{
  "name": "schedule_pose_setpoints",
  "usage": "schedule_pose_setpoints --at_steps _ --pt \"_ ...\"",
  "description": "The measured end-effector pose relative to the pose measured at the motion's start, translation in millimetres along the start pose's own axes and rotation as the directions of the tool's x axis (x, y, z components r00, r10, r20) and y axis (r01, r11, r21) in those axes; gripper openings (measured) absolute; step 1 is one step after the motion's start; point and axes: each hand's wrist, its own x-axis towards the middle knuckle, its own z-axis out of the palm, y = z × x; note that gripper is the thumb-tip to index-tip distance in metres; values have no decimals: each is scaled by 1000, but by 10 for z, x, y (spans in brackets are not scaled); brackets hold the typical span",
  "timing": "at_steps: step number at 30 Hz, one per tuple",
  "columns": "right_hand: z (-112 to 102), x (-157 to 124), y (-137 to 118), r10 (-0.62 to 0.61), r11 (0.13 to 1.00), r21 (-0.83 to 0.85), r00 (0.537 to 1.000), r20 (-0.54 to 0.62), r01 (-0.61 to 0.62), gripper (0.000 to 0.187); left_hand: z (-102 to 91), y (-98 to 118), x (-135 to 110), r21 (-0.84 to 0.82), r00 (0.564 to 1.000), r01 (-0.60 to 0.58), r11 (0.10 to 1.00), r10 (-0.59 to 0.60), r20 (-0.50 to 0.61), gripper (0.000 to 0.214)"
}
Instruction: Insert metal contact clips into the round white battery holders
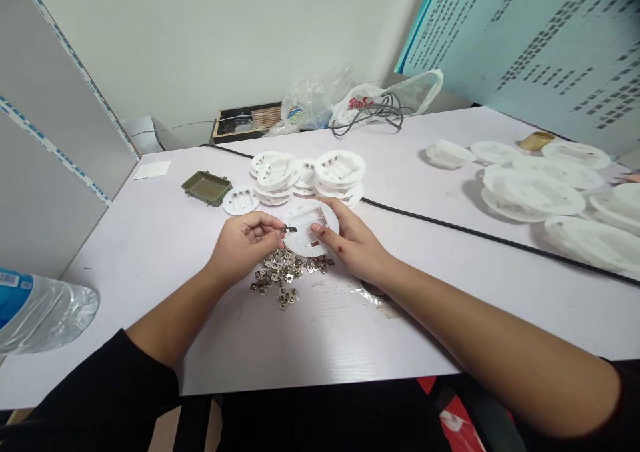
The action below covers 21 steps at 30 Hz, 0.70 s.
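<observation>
My right hand (350, 239) grips a round white plastic battery housing (305, 229) by its right side, thumb on its face. Between thumb and fingertips, my left hand (250, 242) pinches a small metal contact plate (289, 229) at the housing's left edge. Whether the plate touches the housing I cannot tell. Beneath both hands lies a loose pile of small metal contact plates (280, 269). Just behind the hands, stacked white housings (340, 169) show metal contacts in their slots, and one single housing (241, 200) lies flat to their left.
An olive-green tray (206, 188) sits at left, a plastic water bottle (50, 312) nearer me. A black cable (450, 229) crosses the table. More white housings (533, 189) are heaped at right. Plastic bags (350, 105) and a dark box (240, 122) stand by the wall.
</observation>
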Motion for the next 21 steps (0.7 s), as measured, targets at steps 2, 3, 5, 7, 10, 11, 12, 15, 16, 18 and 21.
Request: schedule_pose_setpoints --at_steps 2,3,5,7,10,11,12,15,16,18,21 --pt "5 -4 17 -8 1000 16 1000 14 8 47 0 7 1 14 1000 18 1000 -18 0 12" --pt "6 -8 25 -18 1000 24 999 27 17 50 -3 14 1 25 1000 20 999 -20 5 11" --pt "5 -16 32 -60 998 -4 997 47 61 46 -10 30 -1 54 999 16 998 -18 29 10" --pt "2 -25 27 -141 983 -111 989 54 146 28 -18 47 -8 99 999 7 995 -12 51 7" --pt "8 -37 4 -242 938 -241 968 60 249 18 -16 72 -24 202 998 -9 979 -5 69 3" --pt "13 -40 -4 -258 931 -251 964 62 266 18 -10 80 -29 236 997 -23 971 6 72 2" --pt "21 -42 -11 -266 927 -256 962 63 274 18 -3 86 -35 264 997 -40 964 21 76 1" --pt "42 -42 -18 -280 917 -279 958 60 285 15 18 100 -48 296 995 -77 952 56 80 1" --pt "48 -41 -17 -287 915 -281 957 53 290 14 23 101 -51 291 995 -77 954 57 76 2" --pt "56 -38 -11 -310 914 -265 950 27 306 12 27 96 -58 258 997 -68 964 55 59 4" --pt "59 -35 -7 -346 913 -229 938 4 337 12 32 69 -69 171 996 -84 982 79 36 8"
